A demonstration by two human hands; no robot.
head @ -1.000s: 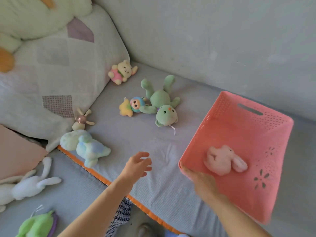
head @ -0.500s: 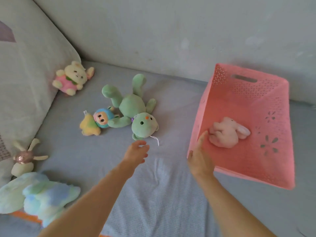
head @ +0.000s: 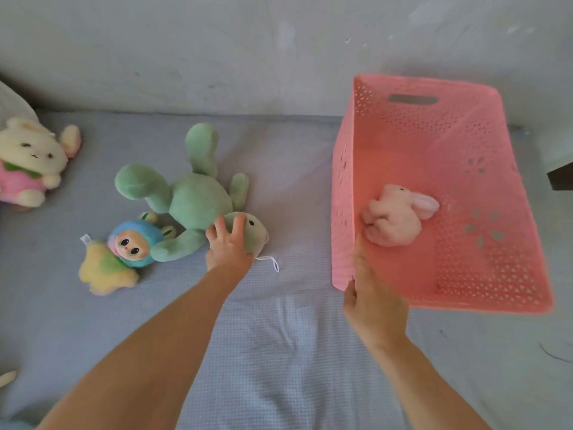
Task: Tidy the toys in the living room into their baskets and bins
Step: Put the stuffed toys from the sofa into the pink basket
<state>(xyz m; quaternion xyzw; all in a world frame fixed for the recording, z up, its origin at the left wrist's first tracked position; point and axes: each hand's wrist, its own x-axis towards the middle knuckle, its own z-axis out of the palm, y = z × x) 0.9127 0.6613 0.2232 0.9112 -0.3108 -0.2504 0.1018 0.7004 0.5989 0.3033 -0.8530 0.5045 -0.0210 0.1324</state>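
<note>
A green plush rabbit lies on the grey-blue mattress, head toward me. My left hand lies on its head, fingers curling around it. Against its arm leans a small blue-hooded doll with a yellow body. A pink perforated basket stands tilted at the right with a pink plush bunny inside. My right hand grips the basket's near left corner, thumb inside the wall.
A cream bunny in a pink outfit sits at the far left. A grey wall runs along the back of the mattress. A dark gap shows past the basket at the right edge.
My left hand has reached forward from the bare mattress onto the green rabbit's head. The view has closed in, and my right hand keeps its hold on the basket corner.
</note>
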